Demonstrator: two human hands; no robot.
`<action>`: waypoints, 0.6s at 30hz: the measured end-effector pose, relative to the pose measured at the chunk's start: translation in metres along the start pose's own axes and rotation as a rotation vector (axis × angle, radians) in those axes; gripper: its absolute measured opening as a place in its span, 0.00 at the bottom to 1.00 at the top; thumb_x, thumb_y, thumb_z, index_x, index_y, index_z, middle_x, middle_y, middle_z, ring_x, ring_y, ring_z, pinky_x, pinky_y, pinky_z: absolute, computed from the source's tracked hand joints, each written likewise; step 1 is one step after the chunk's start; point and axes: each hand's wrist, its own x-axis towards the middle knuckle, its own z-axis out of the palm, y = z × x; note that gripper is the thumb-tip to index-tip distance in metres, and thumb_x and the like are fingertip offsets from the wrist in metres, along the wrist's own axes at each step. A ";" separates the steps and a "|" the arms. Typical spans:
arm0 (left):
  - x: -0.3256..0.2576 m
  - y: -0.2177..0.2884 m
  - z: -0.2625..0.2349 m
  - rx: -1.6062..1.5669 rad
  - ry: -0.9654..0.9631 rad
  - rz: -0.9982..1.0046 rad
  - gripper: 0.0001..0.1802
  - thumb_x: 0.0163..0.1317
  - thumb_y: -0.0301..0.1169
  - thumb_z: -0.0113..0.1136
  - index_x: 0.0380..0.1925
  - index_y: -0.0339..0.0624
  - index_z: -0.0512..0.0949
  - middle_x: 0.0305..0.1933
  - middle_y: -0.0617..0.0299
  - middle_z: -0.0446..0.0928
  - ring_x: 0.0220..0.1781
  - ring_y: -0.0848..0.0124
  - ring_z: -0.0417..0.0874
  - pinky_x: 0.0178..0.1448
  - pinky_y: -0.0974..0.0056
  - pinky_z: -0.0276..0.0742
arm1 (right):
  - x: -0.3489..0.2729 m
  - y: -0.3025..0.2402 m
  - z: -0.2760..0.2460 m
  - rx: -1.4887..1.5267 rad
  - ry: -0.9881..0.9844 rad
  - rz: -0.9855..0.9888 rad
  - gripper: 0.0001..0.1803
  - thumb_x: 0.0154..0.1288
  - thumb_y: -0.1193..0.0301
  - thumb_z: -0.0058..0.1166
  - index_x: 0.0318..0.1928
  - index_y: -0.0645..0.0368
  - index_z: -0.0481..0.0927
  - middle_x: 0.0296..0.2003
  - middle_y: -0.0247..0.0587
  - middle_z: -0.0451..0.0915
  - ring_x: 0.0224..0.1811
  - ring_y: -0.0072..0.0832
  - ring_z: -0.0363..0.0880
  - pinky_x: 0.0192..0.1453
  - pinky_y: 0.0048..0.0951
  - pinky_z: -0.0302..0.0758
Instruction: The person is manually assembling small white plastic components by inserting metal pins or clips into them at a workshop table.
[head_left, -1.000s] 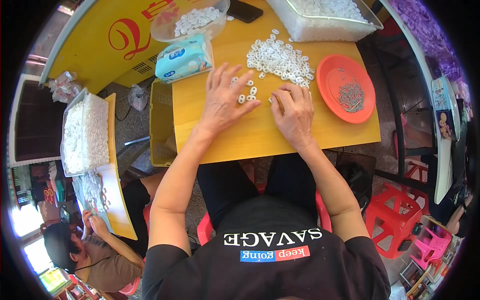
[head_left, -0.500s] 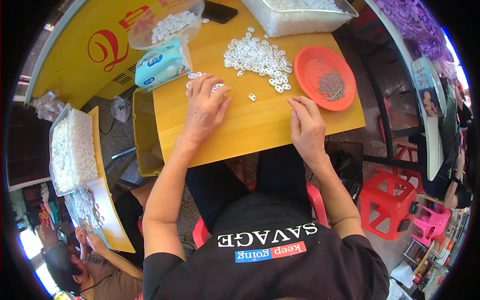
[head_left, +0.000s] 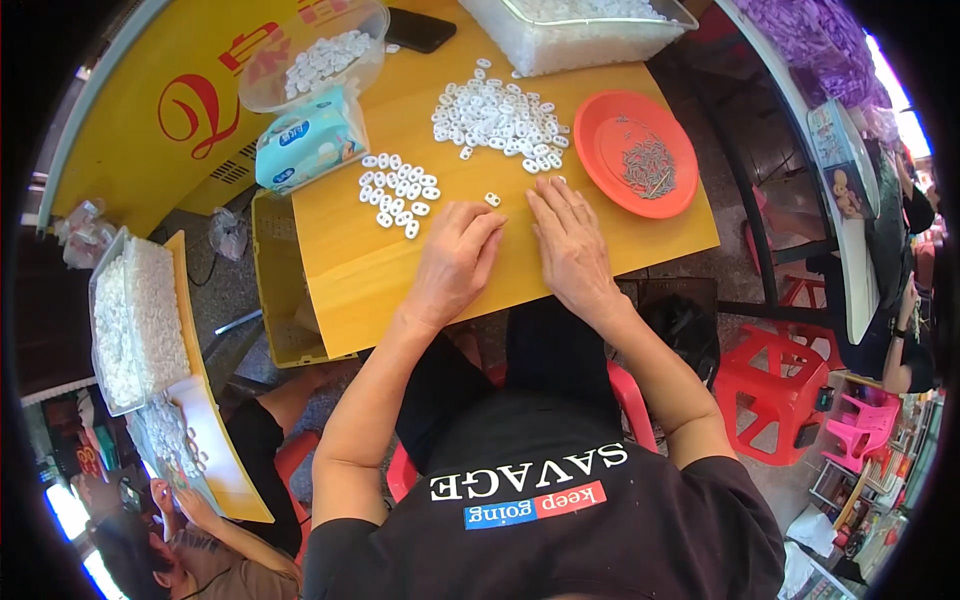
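Note:
Over the yellow table (head_left: pixel 370 290), my left hand (head_left: pixel 455 262) is closed, its fingers curled together; whatever they hold, if anything, is hidden. A single white oval two-hole piece (head_left: pixel 492 199) with a metallic-looking spot lies just beyond its fingertips. My right hand (head_left: pixel 577 250) lies palm down with fingers stretched out, reaching the near edge of a heap of white oval two-hole pieces (head_left: pixel 500 115). A smaller spread group of the same white pieces (head_left: pixel 398 190) sits to the left of my left hand. Right of the heap, a red plate (head_left: pixel 597 130) carries small grey metal pins or screws (head_left: pixel 648 165).
A tissue pack (head_left: pixel 312 140), a clear bowl of white pieces (head_left: pixel 325 65), a dark phone (head_left: pixel 420 30) and a large clear tub (head_left: pixel 590 48) line the far side. A person (head_left: pixel 190 545) works at another table on the left. Red stools (head_left: pixel 770 385) stand at right.
My left hand has moved right and nearer, off the small left group, and its fingers have closed. My right hand has shifted left toward the heap and flattened out.

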 end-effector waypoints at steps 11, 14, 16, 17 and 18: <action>0.001 -0.003 0.001 0.001 0.026 -0.017 0.08 0.56 0.19 0.61 0.37 0.34 0.78 0.39 0.52 0.76 0.42 0.55 0.77 0.46 0.57 0.74 | 0.021 0.003 0.016 0.015 0.013 0.026 0.27 0.65 0.66 0.57 0.61 0.66 0.71 0.66 0.54 0.66 0.73 0.47 0.58 0.74 0.47 0.56; 0.003 -0.004 0.005 -0.001 0.036 -0.008 0.06 0.56 0.21 0.61 0.35 0.35 0.77 0.39 0.53 0.76 0.42 0.55 0.77 0.46 0.57 0.74 | 0.010 0.005 0.006 -0.013 -0.034 0.001 0.29 0.65 0.63 0.58 0.62 0.66 0.71 0.66 0.53 0.66 0.73 0.47 0.58 0.74 0.48 0.56; 0.002 -0.004 0.004 0.010 0.011 0.010 0.06 0.56 0.21 0.61 0.35 0.36 0.77 0.39 0.53 0.75 0.42 0.55 0.76 0.47 0.57 0.74 | 0.007 0.000 0.002 0.008 -0.050 -0.023 0.29 0.65 0.63 0.58 0.62 0.65 0.71 0.66 0.53 0.66 0.73 0.47 0.58 0.74 0.48 0.57; 0.003 -0.003 0.004 0.013 0.004 -0.003 0.06 0.57 0.22 0.61 0.35 0.36 0.77 0.39 0.54 0.75 0.42 0.55 0.76 0.47 0.57 0.73 | 0.006 0.002 -0.001 0.011 -0.062 -0.039 0.28 0.65 0.64 0.58 0.62 0.64 0.71 0.66 0.53 0.66 0.72 0.47 0.59 0.73 0.48 0.57; 0.002 -0.004 0.003 0.008 0.005 -0.004 0.06 0.57 0.22 0.61 0.35 0.36 0.77 0.39 0.54 0.75 0.42 0.55 0.76 0.47 0.57 0.73 | 0.006 0.002 -0.001 0.007 -0.065 -0.039 0.28 0.65 0.64 0.58 0.62 0.64 0.71 0.66 0.53 0.66 0.72 0.47 0.59 0.73 0.48 0.57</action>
